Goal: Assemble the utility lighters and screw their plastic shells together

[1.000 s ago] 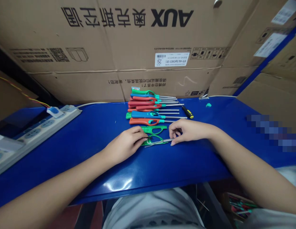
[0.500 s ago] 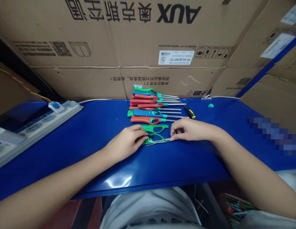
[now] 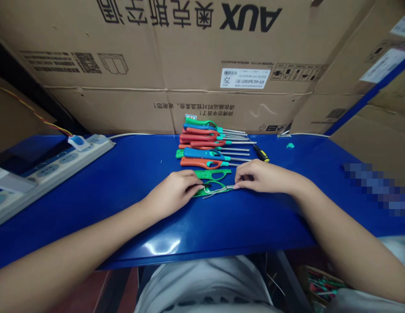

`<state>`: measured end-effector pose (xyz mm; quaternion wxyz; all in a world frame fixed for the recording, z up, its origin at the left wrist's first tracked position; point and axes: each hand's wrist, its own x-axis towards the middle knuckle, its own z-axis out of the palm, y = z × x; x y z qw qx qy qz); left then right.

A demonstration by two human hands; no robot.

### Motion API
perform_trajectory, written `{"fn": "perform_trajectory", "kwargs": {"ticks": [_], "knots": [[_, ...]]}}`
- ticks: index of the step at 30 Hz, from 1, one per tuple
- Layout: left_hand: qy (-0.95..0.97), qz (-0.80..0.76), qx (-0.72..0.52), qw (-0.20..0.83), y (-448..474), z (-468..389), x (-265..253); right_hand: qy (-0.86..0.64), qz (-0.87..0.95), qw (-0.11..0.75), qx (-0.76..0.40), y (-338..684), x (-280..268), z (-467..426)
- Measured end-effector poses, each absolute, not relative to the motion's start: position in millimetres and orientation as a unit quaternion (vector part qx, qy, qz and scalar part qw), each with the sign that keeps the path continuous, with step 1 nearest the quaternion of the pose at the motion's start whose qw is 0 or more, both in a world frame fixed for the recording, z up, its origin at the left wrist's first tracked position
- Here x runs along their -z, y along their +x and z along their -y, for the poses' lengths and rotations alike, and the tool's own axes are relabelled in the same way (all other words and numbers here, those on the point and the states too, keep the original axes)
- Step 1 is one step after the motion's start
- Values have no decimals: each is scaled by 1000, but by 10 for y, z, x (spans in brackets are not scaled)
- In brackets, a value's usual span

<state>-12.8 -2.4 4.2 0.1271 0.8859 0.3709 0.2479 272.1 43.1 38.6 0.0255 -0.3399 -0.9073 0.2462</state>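
Observation:
Two green lighter shell halves lie in front of me; the farther green half (image 3: 218,174) sits just beyond the nearer green half (image 3: 199,192). My left hand (image 3: 178,189) pinches a small black part (image 3: 207,186) over the nearer half. Thin pale wires (image 3: 217,191) run from around that part toward the right. My right hand (image 3: 254,176) pinches a short metal tube (image 3: 230,187) at the right end of the wires. Beyond the shells, several long-nosed lighters (image 3: 202,153) in red, blue, orange and green lie stacked, noses pointing right.
A yellow and black screwdriver (image 3: 261,153) lies right of the stack, with a teal scrap (image 3: 290,145) farther right. A white power strip (image 3: 63,163) runs along the left. A large cardboard box (image 3: 130,98) walls the back. Below right, a box holds more lighter parts (image 3: 322,282).
The view has shifted slightly. The metal tube and wires have moved a little against the nearer shell; both hands keep their pinches.

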Motion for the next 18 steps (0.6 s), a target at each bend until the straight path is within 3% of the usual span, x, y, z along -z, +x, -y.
{"fn": "perform_trajectory", "kwargs": {"ticks": [18], "knots": [[885,-375,-240,136,-116,29,-59,-379,896,-3,-230,2678,-430,-328]]}}
